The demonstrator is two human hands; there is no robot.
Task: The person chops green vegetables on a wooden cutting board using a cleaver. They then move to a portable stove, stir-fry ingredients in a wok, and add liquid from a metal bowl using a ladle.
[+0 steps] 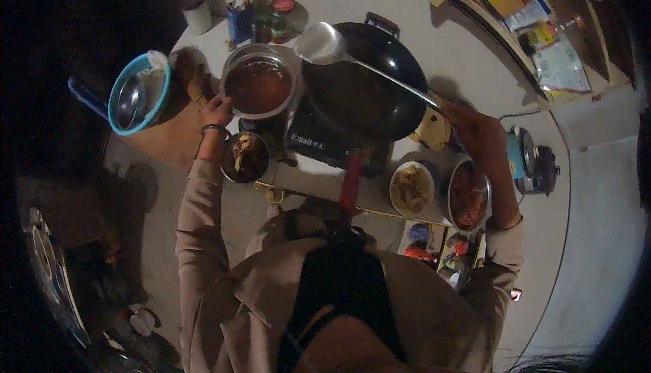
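Observation:
The fingers of my left hand (216, 112) grip the left rim of a round container (227, 80) filled with reddish-brown liquid. My right hand (475, 136) is closed around the handle of a metal wok spatula (320, 45). Its blade hangs over the gap between that container and the left rim of a black wok (366, 98). The wok sits on a dark stove (310, 139), and a red handle (351, 185) points from it towards my body. The wok's inside is too dark to make out.
A dark bowl of food (246, 157) stands near my left wrist. By my right forearm are a bowl of pale pieces (412, 190) and a bowl of red food (468, 197). A turquoise-rimmed basin (117, 118), red-lidded jars (282, 17) and an electric cooker (519, 154) stand around.

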